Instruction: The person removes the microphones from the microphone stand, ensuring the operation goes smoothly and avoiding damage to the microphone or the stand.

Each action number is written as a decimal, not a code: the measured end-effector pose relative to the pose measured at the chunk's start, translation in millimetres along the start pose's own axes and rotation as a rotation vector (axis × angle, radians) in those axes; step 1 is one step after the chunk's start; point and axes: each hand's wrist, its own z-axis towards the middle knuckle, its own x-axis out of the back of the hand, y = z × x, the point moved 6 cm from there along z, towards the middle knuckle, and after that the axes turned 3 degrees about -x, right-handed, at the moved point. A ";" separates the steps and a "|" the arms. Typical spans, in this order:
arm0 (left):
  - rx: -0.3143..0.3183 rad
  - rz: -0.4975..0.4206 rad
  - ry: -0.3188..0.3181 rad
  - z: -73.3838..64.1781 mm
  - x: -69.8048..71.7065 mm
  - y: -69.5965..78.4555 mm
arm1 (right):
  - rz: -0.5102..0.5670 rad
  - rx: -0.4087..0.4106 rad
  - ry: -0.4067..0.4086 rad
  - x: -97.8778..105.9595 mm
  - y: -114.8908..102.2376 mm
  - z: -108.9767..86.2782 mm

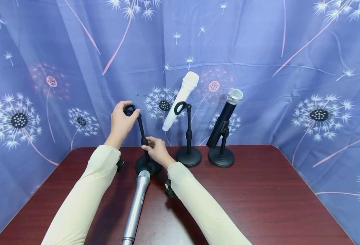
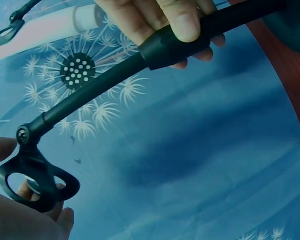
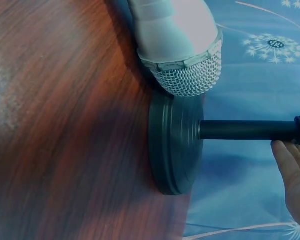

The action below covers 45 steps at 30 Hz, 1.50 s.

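Note:
A black desktop microphone stand (image 1: 141, 126) with a round base (image 3: 172, 145) stands at the left of the row. Up at its top, my left hand (image 1: 121, 119) holds the clip (image 2: 50, 187), thumb on one side and fingers behind it. The clip is an open black ring with no microphone in it. Lower down, my right hand (image 1: 158, 149) grips the thick collar (image 2: 167, 47) on the pole between thumb and fingers. A silver microphone (image 1: 136, 206) lies on the table in front of this stand, its mesh head (image 3: 190, 75) close to the base.
A white microphone (image 1: 183, 93) leans in the clip of the middle stand (image 1: 189, 149). To the right, a black microphone (image 1: 222, 119) with a silver head tilts in another stand (image 1: 221, 157). Behind the reddish-brown table (image 1: 259, 190) hangs a blue dandelion-print curtain (image 1: 253, 41).

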 end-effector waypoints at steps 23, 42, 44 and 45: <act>0.048 -0.040 -0.029 -12.9 -11.8 -26.9 | 0.010 0.005 0.020 -3.7 -2.2 -3.4; 0.077 -0.011 -0.127 -25.1 -31.9 -43.6 | 0.001 -0.009 0.031 1.7 -1.1 -1.2; 0.089 0.000 -0.139 -28.6 -33.2 -47.9 | 0.001 -0.007 0.026 0.4 -1.0 -1.2; 0.095 0.006 -0.145 -30.0 -33.7 -49.8 | 0.002 -0.006 0.022 -0.2 -1.2 -1.2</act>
